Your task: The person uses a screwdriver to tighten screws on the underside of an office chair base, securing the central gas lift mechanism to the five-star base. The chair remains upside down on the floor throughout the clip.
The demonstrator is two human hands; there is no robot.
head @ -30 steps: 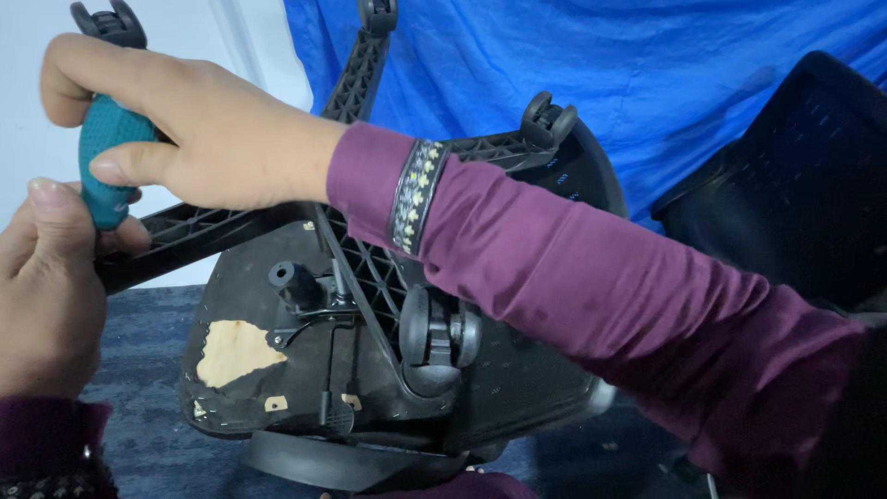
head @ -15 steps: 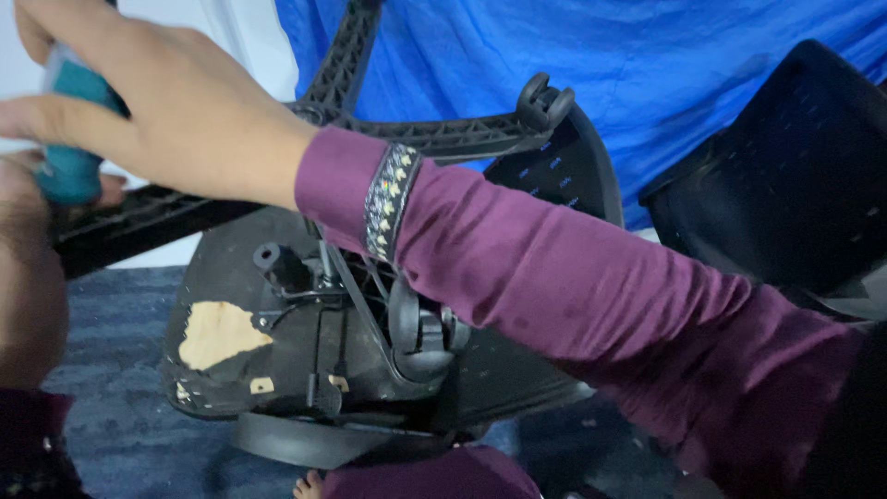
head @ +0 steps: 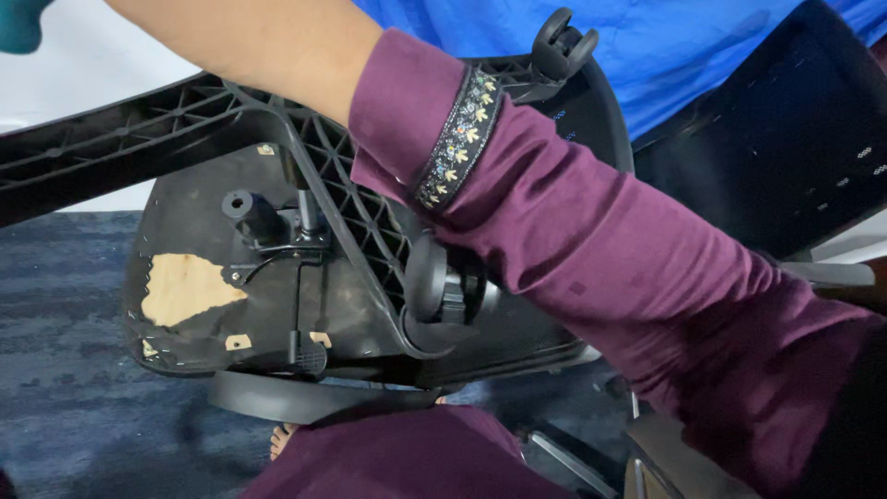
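Overturned office chair [head: 305,286] on blue carpet [head: 65,370], ribbed black base [head: 139,139] and caster [head: 562,37] uppermost. Right forearm in purple sleeve [head: 610,259] stretched across base toward upper left; hands out of frame, grip impossible to tell. Teal object [head: 18,23] at top-left corner.

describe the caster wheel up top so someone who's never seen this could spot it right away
Start at the upturned office chair lying on the dark blue carpet, its ribbed black star base facing up. Follow the base leg that runs behind the purple sleeve toward the blue cloth. The black caster wheel tips that leg, the only wheel in sight.
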